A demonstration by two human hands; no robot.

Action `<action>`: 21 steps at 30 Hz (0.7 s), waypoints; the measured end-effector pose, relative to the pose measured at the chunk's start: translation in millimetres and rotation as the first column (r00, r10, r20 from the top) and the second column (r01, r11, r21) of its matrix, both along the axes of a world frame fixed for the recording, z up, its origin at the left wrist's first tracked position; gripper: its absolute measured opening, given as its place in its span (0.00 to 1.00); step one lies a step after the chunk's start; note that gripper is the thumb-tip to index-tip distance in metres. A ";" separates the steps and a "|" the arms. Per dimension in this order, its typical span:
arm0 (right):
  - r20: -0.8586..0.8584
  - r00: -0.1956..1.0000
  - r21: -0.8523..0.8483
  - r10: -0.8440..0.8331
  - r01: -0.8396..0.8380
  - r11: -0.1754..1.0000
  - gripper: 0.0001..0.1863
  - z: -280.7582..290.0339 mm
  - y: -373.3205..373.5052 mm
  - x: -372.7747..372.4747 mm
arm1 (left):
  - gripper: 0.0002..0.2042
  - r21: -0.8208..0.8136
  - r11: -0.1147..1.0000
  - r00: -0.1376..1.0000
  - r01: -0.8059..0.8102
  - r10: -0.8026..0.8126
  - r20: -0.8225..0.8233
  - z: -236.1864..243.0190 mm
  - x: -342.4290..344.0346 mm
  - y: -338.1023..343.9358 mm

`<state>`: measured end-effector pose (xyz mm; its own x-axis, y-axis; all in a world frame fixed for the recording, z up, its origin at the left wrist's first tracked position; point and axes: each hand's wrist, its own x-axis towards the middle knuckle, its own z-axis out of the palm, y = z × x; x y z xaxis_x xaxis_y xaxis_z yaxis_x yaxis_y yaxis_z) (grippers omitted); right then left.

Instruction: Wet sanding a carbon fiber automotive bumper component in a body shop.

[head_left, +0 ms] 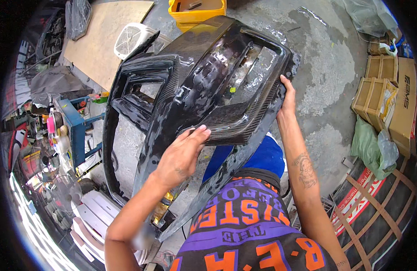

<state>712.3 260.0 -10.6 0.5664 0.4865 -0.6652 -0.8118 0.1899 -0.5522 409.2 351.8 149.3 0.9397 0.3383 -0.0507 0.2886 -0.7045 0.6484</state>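
A large black carbon-fibre car bumper (204,86) stands tilted in front of me, its surface patchy with grey, sanded-looking areas. On its right side lies a carbon-fibre frame section (229,119) with a long opening; whether it is a separate piece I cannot tell. My left hand (183,151) grips the near left corner of this section, fingers together on top and thumb hidden. At the right edge, my right hand (287,97) is wrapped round the rim, thumb on top and fingers mostly hidden beneath. Another framed opening (143,92) shows on the bumper's left.
Beyond the bumper are a yellow crate (197,13), a white plastic container (129,40) and a plywood sheet (98,38). A blue metal stand (75,128) is at the left, near white panels (98,210). Cardboard boxes (400,101) and a green plastic bag (373,151) line the right.
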 end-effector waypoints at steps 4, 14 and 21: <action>-0.022 1.000 0.030 0.004 -0.003 1.000 0.13 -4.5 1.8 -0.5 | 0.23 -0.005 1.000 0.998 0.005 -0.004 0.062 -8.0 47.1 -16.3; -0.038 0.999 0.033 -0.020 0.021 0.999 0.14 -6.0 -0.3 0.2 | 0.21 0.039 0.999 0.997 0.036 -0.038 0.062 -14.1 56.1 -18.5; -0.010 0.999 0.033 -0.033 0.034 0.999 0.16 -0.6 4.2 -4.8 | 0.20 0.089 0.996 0.989 0.024 -0.036 0.142 -21.2 76.9 -8.8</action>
<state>707.5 264.2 -11.2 0.5764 0.4890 -0.6547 -0.8099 0.2350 -0.5375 486.1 343.0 128.1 0.9449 0.3071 0.1135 0.1751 -0.7670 0.6173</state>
